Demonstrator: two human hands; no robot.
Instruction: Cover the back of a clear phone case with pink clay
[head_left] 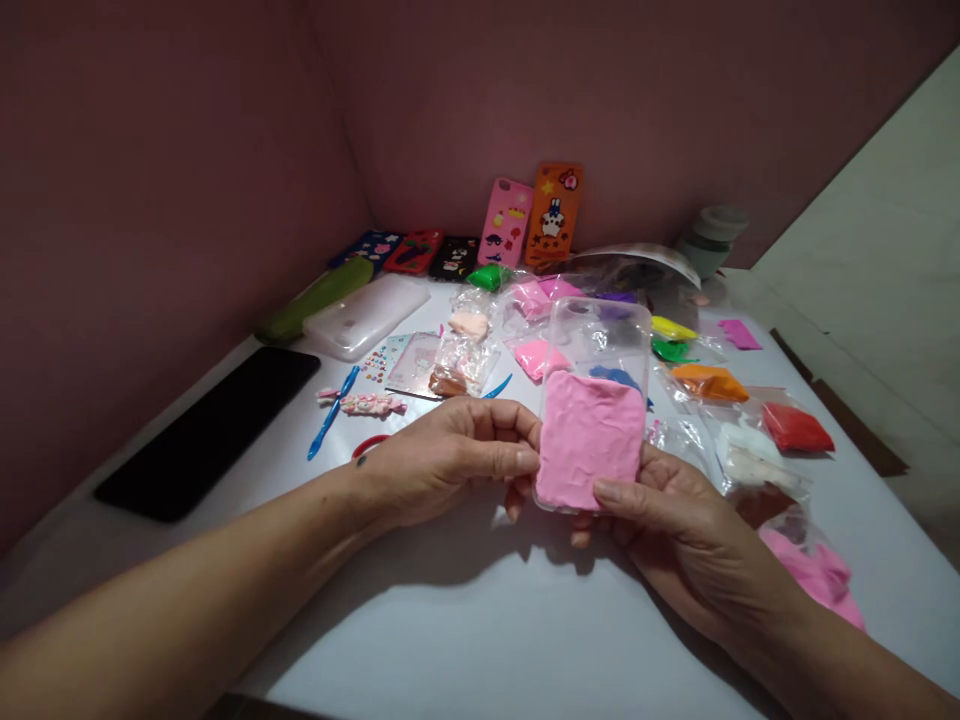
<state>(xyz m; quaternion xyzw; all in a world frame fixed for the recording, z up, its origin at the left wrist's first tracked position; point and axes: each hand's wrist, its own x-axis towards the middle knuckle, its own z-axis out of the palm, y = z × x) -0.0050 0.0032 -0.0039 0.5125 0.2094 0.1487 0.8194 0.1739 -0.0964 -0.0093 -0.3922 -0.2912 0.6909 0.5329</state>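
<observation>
A clear phone case (568,335) is held up above the table between my two hands. Pink clay (589,440) covers roughly its lower two thirds, with an uneven, ridged surface; the upper part with the camera cutout is bare. My left hand (469,450) pinches the case's left edge, thumb at the clay's border and fingers behind. At the lower right, my right hand (667,510) grips the case, its thumb pressed on the clay near the bottom edge and its fingers behind, partly hidden.
Bags of coloured clay, such as orange (709,382), red (799,427) and pink (814,570), lie to the right. On the left are a black phone (214,430), a blue modelling tool (334,415) and another clear case (367,315). Decorated cases (555,215) lean on the wall.
</observation>
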